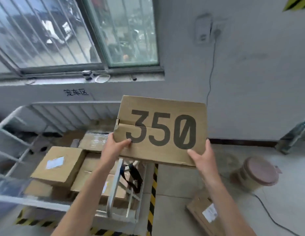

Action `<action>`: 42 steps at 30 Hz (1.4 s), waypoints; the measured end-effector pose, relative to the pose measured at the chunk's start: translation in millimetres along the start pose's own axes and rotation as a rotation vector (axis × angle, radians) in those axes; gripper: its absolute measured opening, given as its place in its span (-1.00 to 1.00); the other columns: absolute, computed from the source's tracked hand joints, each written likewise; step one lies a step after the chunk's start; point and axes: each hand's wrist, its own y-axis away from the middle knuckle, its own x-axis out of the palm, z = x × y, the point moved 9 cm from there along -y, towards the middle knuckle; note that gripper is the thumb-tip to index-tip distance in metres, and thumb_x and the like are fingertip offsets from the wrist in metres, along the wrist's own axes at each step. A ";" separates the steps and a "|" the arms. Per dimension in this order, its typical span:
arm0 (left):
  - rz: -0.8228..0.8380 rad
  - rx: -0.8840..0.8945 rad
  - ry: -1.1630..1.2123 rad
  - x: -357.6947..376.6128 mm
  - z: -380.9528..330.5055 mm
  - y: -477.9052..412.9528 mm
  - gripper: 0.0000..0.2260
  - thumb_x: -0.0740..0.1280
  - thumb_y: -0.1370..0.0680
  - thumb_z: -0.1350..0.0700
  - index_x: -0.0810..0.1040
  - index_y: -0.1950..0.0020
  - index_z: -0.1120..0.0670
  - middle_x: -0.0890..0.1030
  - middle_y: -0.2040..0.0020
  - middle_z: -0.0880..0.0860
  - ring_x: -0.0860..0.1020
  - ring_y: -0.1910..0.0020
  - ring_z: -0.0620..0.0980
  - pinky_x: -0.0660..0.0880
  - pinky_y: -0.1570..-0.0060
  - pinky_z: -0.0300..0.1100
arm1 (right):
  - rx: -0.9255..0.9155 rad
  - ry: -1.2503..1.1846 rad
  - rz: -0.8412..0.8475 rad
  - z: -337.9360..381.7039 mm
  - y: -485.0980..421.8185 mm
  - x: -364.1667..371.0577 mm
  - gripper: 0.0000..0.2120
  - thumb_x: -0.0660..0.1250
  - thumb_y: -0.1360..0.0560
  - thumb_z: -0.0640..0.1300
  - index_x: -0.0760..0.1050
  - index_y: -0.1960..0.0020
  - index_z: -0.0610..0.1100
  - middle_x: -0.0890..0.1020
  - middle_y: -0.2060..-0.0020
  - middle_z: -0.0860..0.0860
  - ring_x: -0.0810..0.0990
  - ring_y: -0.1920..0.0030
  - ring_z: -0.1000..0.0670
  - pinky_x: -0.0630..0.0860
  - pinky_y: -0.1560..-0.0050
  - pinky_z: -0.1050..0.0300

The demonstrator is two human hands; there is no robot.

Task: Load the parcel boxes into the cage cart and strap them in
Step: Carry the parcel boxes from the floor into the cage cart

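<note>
While the flat brown cardboard box printed with a large black 350 [161, 132] hangs in the air, the left hand [114, 147] is clamped on its near left corner and the right hand [203, 156] on its near right corner, thumbs on top, so the wide lid stays level for the carry. In the head view, the only 1 given, the box sits just above and to the right of the white metal cage cart [51, 109], over the cart's near right rails; I judge it is about to be lowered inside. Within the cart, several plain brown parcel boxes [59, 165] already lie packed close, 1 tilted on the others. A black strap [135, 178] hangs over the cart's right rail, not yet stretched across the load. Right of the cart, another brown labelled parcel [205, 212] waits on the grey floor, cut off at the bottom edge. The cart's floor and left side are blurred, and the fingers under the box are hidden.
</note>
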 end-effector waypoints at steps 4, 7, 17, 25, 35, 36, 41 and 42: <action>-0.129 -0.005 0.090 -122.6 24.6 -13.5 -0.51 0.56 -0.44 0.14 0.43 -0.28 0.09 0.62 -0.09 0.01 0.61 -0.12 0.02 0.55 -0.04 -0.09 | -0.061 -0.005 0.117 44.5 23.1 119.0 -0.11 0.45 -0.52 -0.04 -0.06 -0.63 0.03 0.13 -0.60 0.03 0.13 -0.58 -0.05 0.19 -0.53 -0.15; -0.196 -0.044 0.114 -210.1 64.8 -27.0 -0.54 0.55 -0.44 0.13 0.42 -0.24 0.04 0.62 -0.08 -0.01 0.60 -0.11 0.03 0.54 -0.15 0.03 | -0.067 -0.016 0.194 56.8 48.1 213.2 -0.11 0.45 -0.51 -0.07 -0.05 -0.63 0.01 0.17 -0.59 0.01 0.20 -0.55 -0.06 0.23 -0.51 -0.11; -0.148 -0.221 0.039 -394.8 213.9 -113.8 -0.50 0.56 -0.42 0.08 0.40 -0.26 0.01 0.60 -0.12 0.02 0.58 -0.11 0.05 0.52 -0.09 0.01 | 0.101 0.098 0.214 20.0 110.6 441.3 -0.29 0.42 -0.45 -0.11 0.23 -0.54 -0.04 0.45 -0.40 -0.05 0.48 -0.34 -0.09 0.47 -0.34 -0.15; 0.065 -0.423 -0.067 -368.4 326.3 -154.3 -0.44 0.55 -0.44 0.08 0.41 -0.36 0.08 0.60 -0.21 0.06 0.56 -0.22 0.13 0.45 -0.32 0.15 | 0.344 0.203 0.149 -66.2 116.4 488.4 -0.41 0.41 -0.46 -0.15 0.32 -0.45 0.00 0.52 -0.30 -0.01 0.54 -0.23 -0.06 0.51 -0.28 -0.12; 0.179 -0.564 -0.174 -299.4 431.9 -245.6 -0.49 0.48 -0.49 0.08 0.36 -0.36 0.12 0.55 -0.26 0.13 0.52 -0.24 0.14 0.46 -0.28 0.09 | 0.541 0.295 0.124 -190.1 43.9 532.6 -0.57 0.38 -0.47 -0.20 0.39 -0.29 0.05 0.61 -0.13 0.06 0.56 -0.10 -0.01 0.52 -0.13 -0.02; 0.186 -0.559 -0.182 -294.6 440.2 -260.5 -0.51 0.48 -0.49 0.08 0.36 -0.34 0.11 0.56 -0.26 0.13 0.52 -0.24 0.14 0.46 -0.28 0.08 | 0.551 0.287 0.123 -201.1 33.4 540.9 -0.58 0.37 -0.48 -0.23 0.39 -0.28 0.05 0.61 -0.14 0.04 0.56 -0.10 0.01 0.52 -0.13 0.00; 0.168 -0.560 -0.181 -285.1 483.0 -326.1 -0.51 0.47 -0.52 0.13 0.34 -0.36 0.10 0.53 -0.28 0.12 0.50 -0.25 0.13 0.43 -0.27 0.05 | 0.566 0.273 0.152 -245.9 -12.0 589.3 -0.39 0.41 -0.50 -0.25 0.28 -0.49 -0.05 0.52 -0.30 0.03 0.50 -0.23 -0.02 0.45 -0.30 -0.03; 0.160 -0.566 -0.173 -284.8 491.9 -335.1 -0.50 0.47 -0.52 0.13 0.34 -0.38 0.10 0.54 -0.29 0.12 0.51 -0.23 0.12 0.43 -0.27 0.05 | 0.565 0.270 0.163 -253.3 -19.3 597.7 -0.32 0.42 -0.50 -0.24 0.21 -0.54 -0.07 0.48 -0.37 0.01 0.48 -0.31 -0.06 0.42 -0.37 -0.09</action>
